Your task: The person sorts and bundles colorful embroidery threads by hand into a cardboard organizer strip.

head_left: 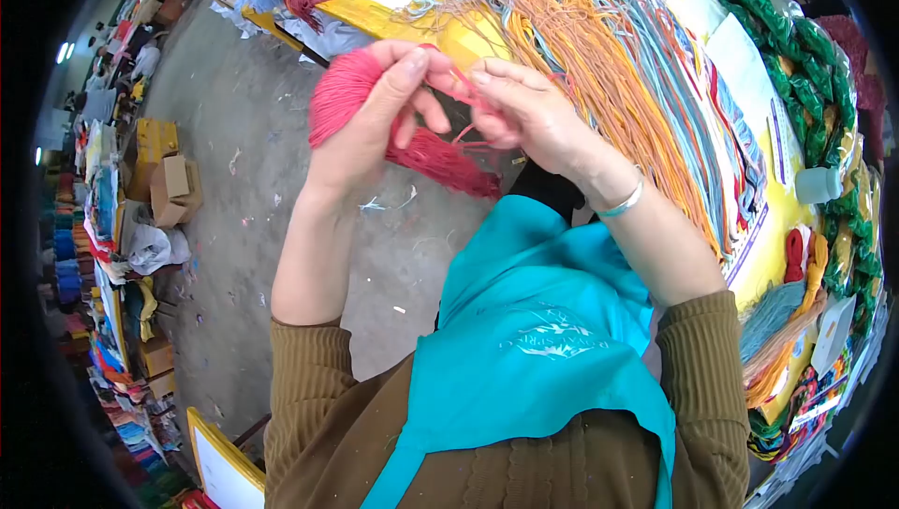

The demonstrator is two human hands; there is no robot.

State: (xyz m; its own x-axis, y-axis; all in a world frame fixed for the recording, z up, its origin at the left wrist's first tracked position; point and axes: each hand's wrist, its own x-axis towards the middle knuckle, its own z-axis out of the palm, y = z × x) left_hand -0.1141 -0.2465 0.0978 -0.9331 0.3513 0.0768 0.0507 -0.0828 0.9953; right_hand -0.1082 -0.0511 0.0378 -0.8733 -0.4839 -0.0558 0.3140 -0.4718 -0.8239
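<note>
A thick skein of pink-red yarn (pixel 339 97) is looped over my left hand (pixel 379 106), which is raised at the upper middle. Its darker red length (pixel 449 167) hangs down below both hands. The left fingers are curled around part of the yarn. Just to the right, my right hand (pixel 524 111) pinches thin pink strands between thumb and fingers. Those strands run across the short gap between the two hands. A light bracelet (pixel 623 205) is on the right wrist.
Long orange, blue and red threads (pixel 599 88) lie over the yellow table (pixel 773 219) at the right. Green plastic-wrapped bundles (pixel 810 50) and a pale cup (pixel 817 186) are on its far side. Cardboard boxes (pixel 175 191) stand on the grey floor (pixel 243 228) at the left.
</note>
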